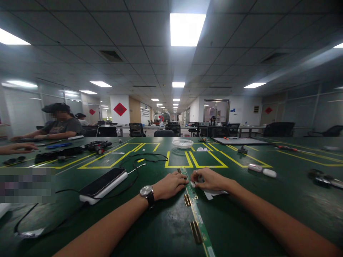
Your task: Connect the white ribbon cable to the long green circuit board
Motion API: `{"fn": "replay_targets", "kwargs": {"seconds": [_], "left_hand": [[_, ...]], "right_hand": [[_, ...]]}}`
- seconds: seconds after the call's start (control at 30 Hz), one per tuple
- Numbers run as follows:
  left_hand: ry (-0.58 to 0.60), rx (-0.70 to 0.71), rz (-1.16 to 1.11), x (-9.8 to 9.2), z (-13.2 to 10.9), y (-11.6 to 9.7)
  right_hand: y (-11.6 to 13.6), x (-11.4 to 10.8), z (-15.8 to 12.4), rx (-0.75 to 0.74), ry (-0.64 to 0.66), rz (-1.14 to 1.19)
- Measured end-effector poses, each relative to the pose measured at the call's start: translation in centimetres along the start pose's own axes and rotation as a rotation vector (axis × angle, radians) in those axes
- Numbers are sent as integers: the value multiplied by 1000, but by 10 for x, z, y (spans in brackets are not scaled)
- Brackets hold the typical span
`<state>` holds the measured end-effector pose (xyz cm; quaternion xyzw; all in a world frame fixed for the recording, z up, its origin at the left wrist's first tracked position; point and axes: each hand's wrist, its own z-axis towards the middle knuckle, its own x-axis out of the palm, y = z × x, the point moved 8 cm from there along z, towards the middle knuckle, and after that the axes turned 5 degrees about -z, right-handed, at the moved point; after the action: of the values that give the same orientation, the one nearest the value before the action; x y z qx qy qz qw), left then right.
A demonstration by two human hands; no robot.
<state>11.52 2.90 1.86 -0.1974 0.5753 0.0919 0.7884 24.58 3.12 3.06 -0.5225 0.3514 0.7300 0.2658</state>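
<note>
1. The board (197, 210) lay lengthwise on the table (160, 228), its far part between my hands.
2. My left hand (173, 185) rested on it, fingers outstretched, probably to steady it.
3. My right hand (209, 179) curled at its right edge, likely for fingertip control; I couldn't tell whether it gripped anything.
4. The board was a narrow green strip with shiny, brownish flaps (196, 232); thin white paper (213, 193) lay beside it.

Long, narrow green circuit board (198, 213) with glossy brown-gold tabs (196, 232) along its left edge lies flat on the dark-green surface (158, 228).
</note>
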Motion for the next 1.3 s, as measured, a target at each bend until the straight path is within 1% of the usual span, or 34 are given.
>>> {"fn": "replay_targets", "kwargs": {"seconds": [0.17, 0.3, 0.37, 0.43, 0.47, 0.5, 0.57, 0.63, 0.67, 0.7, 0.77, 0.9, 0.97, 1.03, 1.13, 1.2, 1.3], "left_hand": [[0, 13, 12, 4, 0, 3], [-2, 43, -17, 4, 1, 8], [-18, 46, -47, 1, 1, 13], [-71, 34, -83, -6, 0, 20], [-106, 22, -98, -11, -1, 23], [-138, 9, -107, -15, -2, 27], [-185, -14, -107, -22, -4, 31], [-195, -28, -89, -24, -6, 33], [-192, -31, -78, -25, -6, 33], [-186, -34, -67, -24, -6, 33], [-185, -33, -50, -24, -6, 32], [-224, -30, -33, -28, -5, 32], [-245, -39, -25, -31, -6, 35], [-265, -52, -13, -33, -7, 39], [-280, -70, 14, -35, -8, 42], [-269, -78, 28, -34, -8, 42], [-239, -68, 39, -31, -7, 36]], "right_hand": [[-1, -1, 1, 2, -15, -1], [-2, -7, -1, -2, 40, 31], [0, -17, -1, -27, -9, 38], [5, -26, -2, -79, -104, 36], [10, -27, -1, -110, -123, 35], [15, -24, 0, -141, -110, 33], [25, -10, 4, -191, -20, 22], [30, 1, 8, -208, 67, -9], [29, 4, 9, -196, 89, -36], [24, 5, 10, -165, 100, -72], [3, 0, 9, -37, 95, -175], [-55, -18, -11, 374, 135, -436], [-72, -28, -22, 503, 160, -504], [-78, -34, -28, 559, 154, -531], [-78, -40, -28, 607, 112, -575], [-75, -37, -25, 616, 84, -599], [-70, -25, -22, 606, 76, -622]]}}
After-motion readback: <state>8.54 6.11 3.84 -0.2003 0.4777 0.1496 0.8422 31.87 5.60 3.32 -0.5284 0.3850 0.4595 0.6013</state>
